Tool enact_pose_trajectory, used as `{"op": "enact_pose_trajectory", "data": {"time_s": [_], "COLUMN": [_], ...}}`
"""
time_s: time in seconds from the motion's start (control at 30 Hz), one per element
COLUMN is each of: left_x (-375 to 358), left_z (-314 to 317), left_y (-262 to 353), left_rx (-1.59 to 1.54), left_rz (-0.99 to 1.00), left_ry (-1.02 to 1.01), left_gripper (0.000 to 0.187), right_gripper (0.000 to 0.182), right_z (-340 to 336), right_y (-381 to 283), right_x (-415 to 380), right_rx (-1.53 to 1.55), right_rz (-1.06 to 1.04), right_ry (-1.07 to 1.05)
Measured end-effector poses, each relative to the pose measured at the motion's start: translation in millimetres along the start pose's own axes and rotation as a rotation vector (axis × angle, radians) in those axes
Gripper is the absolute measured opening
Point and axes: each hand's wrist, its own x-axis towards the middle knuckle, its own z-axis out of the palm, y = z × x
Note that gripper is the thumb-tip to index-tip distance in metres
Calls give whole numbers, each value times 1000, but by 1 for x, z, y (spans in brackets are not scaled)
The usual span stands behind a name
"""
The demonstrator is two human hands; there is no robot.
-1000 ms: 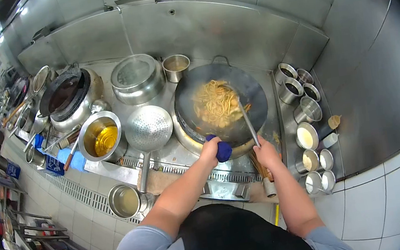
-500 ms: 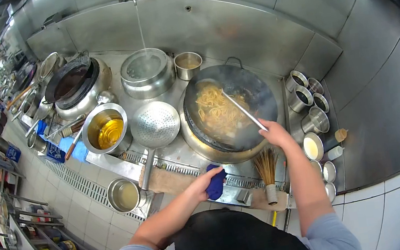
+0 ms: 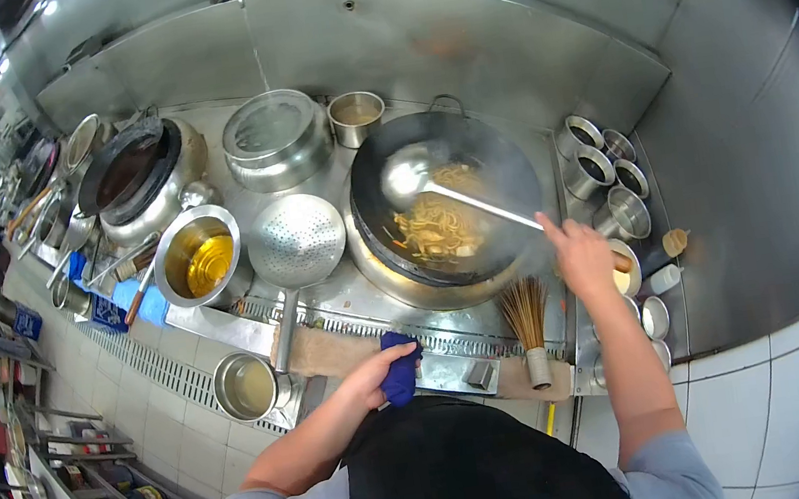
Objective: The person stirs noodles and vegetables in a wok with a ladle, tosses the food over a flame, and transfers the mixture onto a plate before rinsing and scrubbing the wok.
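Note:
My right hand (image 3: 584, 257) is closed around the long handle of a steel ladle (image 3: 408, 178). The ladle's bowl hangs over the far left part of a black wok (image 3: 501, 160). Yellow-brown noodles (image 3: 441, 222) with pale pieces lie in the wok, and steam drifts over its right side. My left hand (image 3: 368, 377) grips a folded dark blue cloth (image 3: 399, 369) at the counter's front edge, apart from the wok. A bamboo brush (image 3: 528, 318) rests near the wok's front.
Left of the wok are a perforated strainer (image 3: 297, 238), a pot of yellow oil (image 3: 226, 237) and a lidded steel pot (image 3: 273, 135) under running water. Several seasoning containers (image 3: 624, 210) line the right side. A small pot (image 3: 246, 386) sits at the front left.
The ladle has risen from the noodles and swung left and back, its bowl now showing. My right hand has moved right. The noodles are gathered closer together. The view has shifted slightly.

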Motion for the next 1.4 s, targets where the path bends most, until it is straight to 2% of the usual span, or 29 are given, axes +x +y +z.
{"op": "enact_pose_trajectory", "data": {"time_s": [0.07,0.13,0.17,0.27,0.37,0.43,0.47,0.5,0.57,0.6,0.63,0.73,0.83,0.9,0.97,1.0,1.1,1.17,1.2,1.27,1.4], "left_x": [4,8,8,1,-10,-10,-9,-11,-15,-14,-13,-10,-10,-11,-9,-9,-15,-14,-16,-22,-13], "left_z": [10,14,14,12,1,-12,-17,-17,-14,-12,-11,-7,-4,-3,0,1,-3,-10,-10,-7,1], "left_y": [3,4,5,5,1,-5,-7,-7,-5,-5,-4,0,3,0,1,2,0,0,0,2,1], "left_rx": [71,80,80,50,34,18,9,13,21,25,31,35,37,46,53,55,73,-34,-33,-93,-52], "left_rz": [46,56,73,103,115,113,106,102,95,91,94,105,124,121,70,74,73,51,53,48,89], "left_ry": [-5,-22,-38,-18,33,34,33,36,29,29,31,36,41,40,55,52,12,-118,-118,-156,-64], "left_gripper": [30,30,31,29,29,29,28,28,28,28,28,29,28,27,28,28,29,29,29,29,29], "right_gripper": [62,62,62,61,62,60,55,55,48,47,47,45,45,44,44,43,43,39,39,39,37], "right_z": [8,12,14,-1,-20,-30,-38,-45,-61,-88,-91,-87,-81,-77,-68,-64,-104,-137,-143,-150,-56], "right_y": [-12,-4,4,53,68,65,58,52,40,25,24,19,19,4,-7,-5,31,55,60,65,44], "right_x": [2,-6,-10,-33,-53,-63,-66,-70,-77,-68,-73,-102,-117,-111,-97,-101,-98,-99,-96,-87,-76], "right_rx": [65,69,73,-26,-33,34,95,99,341,387,390,870,867,753,331,302,333,296,297,157,147], "right_rz": [-40,-86,-143,-157,-102,55,151,156,325,435,439,460,387,400,502,468,477,404,403,357,441], "right_ry": [-67,-26,18,-36,-77,-22,-105,-108,-305,-492,-494,-515,-567,-544,-592,-466,-450,-400,-398,-553,-504]}}
